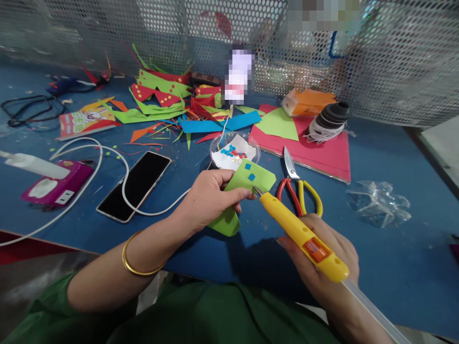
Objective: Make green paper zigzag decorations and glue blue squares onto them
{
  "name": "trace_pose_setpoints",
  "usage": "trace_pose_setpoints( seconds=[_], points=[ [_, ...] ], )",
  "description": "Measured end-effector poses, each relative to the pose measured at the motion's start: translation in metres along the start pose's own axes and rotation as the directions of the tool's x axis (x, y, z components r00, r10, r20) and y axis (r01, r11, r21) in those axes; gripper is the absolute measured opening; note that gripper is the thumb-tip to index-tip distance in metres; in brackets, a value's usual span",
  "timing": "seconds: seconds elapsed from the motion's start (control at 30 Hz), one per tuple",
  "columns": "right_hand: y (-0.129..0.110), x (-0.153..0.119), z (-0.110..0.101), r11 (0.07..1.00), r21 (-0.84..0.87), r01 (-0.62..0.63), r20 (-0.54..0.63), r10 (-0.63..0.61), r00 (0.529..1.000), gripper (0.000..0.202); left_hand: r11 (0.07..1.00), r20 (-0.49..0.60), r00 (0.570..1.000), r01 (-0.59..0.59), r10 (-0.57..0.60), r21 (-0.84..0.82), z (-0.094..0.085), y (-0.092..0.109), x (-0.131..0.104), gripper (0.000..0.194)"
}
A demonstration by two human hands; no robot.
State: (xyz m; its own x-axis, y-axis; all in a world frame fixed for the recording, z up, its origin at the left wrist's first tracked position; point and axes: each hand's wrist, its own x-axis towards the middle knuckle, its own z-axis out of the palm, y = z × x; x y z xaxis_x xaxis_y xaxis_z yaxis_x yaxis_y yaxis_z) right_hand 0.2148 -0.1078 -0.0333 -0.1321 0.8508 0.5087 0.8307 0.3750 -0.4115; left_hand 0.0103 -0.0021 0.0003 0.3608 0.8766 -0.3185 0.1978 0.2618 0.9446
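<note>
My left hand (211, 196) pinches a light green paper piece (263, 179) with small blue squares (251, 177) on its upper part. Its lower end hangs below my fingers. In my right hand (333, 248) is a yellow hot glue gun (297, 229), with a clear glue stick (373, 310) coming out of its back. The gun's metal nozzle points at the green paper, close to my left thumb; whether it touches the paper I cannot tell. Just beyond the paper stands a clear plastic bowl (256, 152) holding white paper and tiny blue and red paper bits (233, 152).
Scissors (292, 172) with red and yellow handles lie near my right hand. Behind are red card sheets (322, 160), a black spool (330, 119) and green and red paper masks (159, 91). A phone (134, 186), white cable (125, 177) and purple power socket (59, 184) lie left.
</note>
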Motion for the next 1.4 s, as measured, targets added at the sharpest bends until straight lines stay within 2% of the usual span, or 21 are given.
trace_pose_setpoints(
  seconds=[1.17,1.4],
  points=[
    [0.0004,-0.0010,-0.0001,1.000,-0.008,-0.013,0.016,0.013,1.000,0.016,0.997,-0.017,1.000,0.016,-0.014,0.077,-0.0005,-0.0012,-0.0001,0.011],
    [-0.0013,-0.0004,-0.0007,1.000,-0.011,-0.003,-0.026,0.003,1.000,0.016,0.997,-0.012,1.000,0.026,-0.025,0.068,0.0009,0.0009,-0.0010,0.010]
  ],
)
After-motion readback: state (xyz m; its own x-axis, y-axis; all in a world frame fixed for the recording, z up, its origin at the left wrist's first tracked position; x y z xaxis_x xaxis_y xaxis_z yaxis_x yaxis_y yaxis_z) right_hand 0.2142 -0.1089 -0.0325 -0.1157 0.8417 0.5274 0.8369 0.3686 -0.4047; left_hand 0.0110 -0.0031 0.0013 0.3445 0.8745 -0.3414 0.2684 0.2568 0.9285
